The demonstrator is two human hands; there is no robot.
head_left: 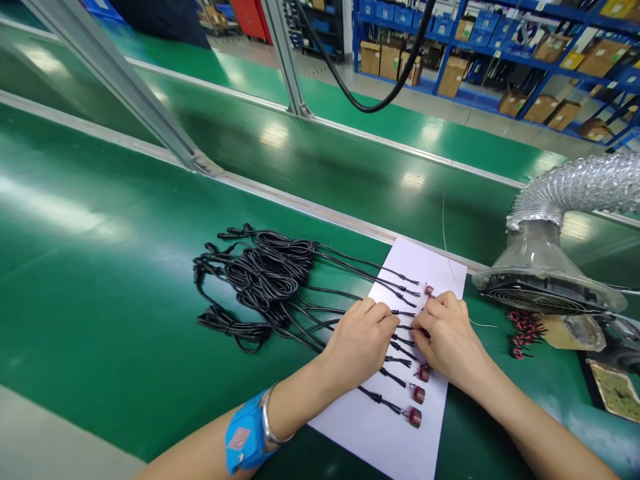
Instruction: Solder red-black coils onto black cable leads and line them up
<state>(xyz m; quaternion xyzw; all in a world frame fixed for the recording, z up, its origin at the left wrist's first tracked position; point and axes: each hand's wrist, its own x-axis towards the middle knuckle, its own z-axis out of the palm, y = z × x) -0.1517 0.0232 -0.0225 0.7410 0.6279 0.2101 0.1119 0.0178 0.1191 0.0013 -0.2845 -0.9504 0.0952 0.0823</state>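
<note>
Several black cables lie bundled on the green bench, their thin ends fanned across a white paper sheet. Small red coil parts sit at some cable ends on the sheet. My left hand rests on the cable ends in the middle of the sheet, fingers curled and pinched on one cable. My right hand meets it from the right, fingers pinched together over a cable tip and what looks like a red coil part, mostly hidden under the fingers. A blue wrist strap is on my left wrist.
A fume hood on a silver flexible duct stands at the right. A heap of red parts lies beneath it. An aluminium frame post crosses the left. Blue shelves with cardboard boxes line the back. A black hose hangs overhead.
</note>
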